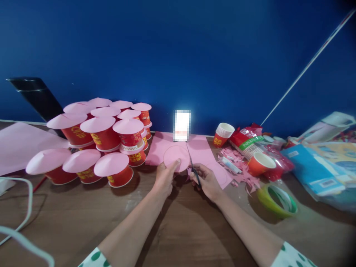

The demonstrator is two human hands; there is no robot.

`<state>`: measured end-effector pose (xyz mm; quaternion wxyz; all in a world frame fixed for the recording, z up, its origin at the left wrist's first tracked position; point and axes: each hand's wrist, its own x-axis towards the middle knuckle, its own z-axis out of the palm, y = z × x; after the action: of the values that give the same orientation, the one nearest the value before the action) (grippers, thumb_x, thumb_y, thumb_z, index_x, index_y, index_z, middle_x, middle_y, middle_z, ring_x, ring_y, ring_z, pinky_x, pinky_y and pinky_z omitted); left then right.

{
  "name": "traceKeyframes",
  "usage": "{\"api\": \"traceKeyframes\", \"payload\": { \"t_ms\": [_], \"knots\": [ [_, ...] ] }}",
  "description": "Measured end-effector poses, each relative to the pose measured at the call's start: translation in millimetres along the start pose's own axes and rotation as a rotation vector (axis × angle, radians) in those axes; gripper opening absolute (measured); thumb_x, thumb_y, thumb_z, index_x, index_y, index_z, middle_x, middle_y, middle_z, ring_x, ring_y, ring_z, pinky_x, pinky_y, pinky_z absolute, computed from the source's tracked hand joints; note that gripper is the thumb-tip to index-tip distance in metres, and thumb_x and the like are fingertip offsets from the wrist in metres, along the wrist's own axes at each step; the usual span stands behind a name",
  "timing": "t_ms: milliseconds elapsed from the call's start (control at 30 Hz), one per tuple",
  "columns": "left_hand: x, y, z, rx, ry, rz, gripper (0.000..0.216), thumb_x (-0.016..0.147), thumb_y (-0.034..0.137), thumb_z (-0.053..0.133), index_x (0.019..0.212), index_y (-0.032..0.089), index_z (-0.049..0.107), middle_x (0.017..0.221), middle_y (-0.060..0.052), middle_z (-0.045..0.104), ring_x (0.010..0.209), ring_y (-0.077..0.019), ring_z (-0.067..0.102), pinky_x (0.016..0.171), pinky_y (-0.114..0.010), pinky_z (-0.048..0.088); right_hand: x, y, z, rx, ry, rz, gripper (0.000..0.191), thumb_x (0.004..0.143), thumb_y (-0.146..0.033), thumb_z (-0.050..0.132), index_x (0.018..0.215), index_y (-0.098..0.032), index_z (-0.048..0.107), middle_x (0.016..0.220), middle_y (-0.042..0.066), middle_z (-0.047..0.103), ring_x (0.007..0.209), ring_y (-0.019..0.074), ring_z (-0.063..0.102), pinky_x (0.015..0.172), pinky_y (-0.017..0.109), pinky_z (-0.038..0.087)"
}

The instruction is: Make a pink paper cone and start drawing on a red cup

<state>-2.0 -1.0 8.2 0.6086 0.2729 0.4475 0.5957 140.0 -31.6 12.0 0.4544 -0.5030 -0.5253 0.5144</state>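
Between thumb and fingers, my left hand [166, 177] grips a round pink paper disc [174, 154] held over the table. My right hand [205, 181] is closed around the handles of a pair of scissors [194, 167], whose blades point away from me along the disc's right edge. Whether the blades touch the paper I cannot tell. Beneath both hands lie pink paper sheets [158, 142], one with a faint circle outline at its right corner. A curled pink scrap [189, 173] hangs between the hands.
On the left stand several red paper cups [119, 177], some stacked, with pink cone tops. To the right are pink paper scraps [250, 180], a glue stick [230, 165], nested cups [222, 134], a tape roll [278, 201] and blue packages [311, 168]. A white cable [25, 243] curls at the lower left.
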Motion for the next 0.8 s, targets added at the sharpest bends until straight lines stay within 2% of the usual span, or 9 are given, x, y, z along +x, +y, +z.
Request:
{"api": "traceKeyframes", "payload": {
  "t_ms": [133, 800],
  "knots": [
    [-1.6, 2.6, 1.1, 0.001, 0.017, -0.024, 0.041, 0.058, 0.035, 0.078, 0.089, 0.01, 0.067, 0.066, -0.005, 0.068, 0.047, -0.0117, 0.058, 0.047, -0.022, 0.046, 0.7, 1.8, -0.2, -0.003, -0.002, 0.0, 0.046, 0.068, -0.049, 0.07, 0.1, -0.018, 0.058, 0.063, -0.004, 0.053, 0.047, 0.0077, 0.048, 0.035, 0.016, 0.035],
    [-1.2, 4.9, 3.2, -0.02, 0.069, -0.002, 0.041, 0.052, 0.034, 0.08, 0.083, 0.01, 0.068, 0.065, -0.005, 0.067, 0.046, -0.0097, 0.055, 0.044, -0.02, 0.042, -0.8, -1.6, 1.5, 0.006, 0.002, 0.01, 0.047, 0.067, -0.049, 0.071, 0.1, -0.018, 0.059, 0.062, -0.003, 0.055, 0.045, 0.0078, 0.048, 0.034, 0.016, 0.034]
  ]
}}
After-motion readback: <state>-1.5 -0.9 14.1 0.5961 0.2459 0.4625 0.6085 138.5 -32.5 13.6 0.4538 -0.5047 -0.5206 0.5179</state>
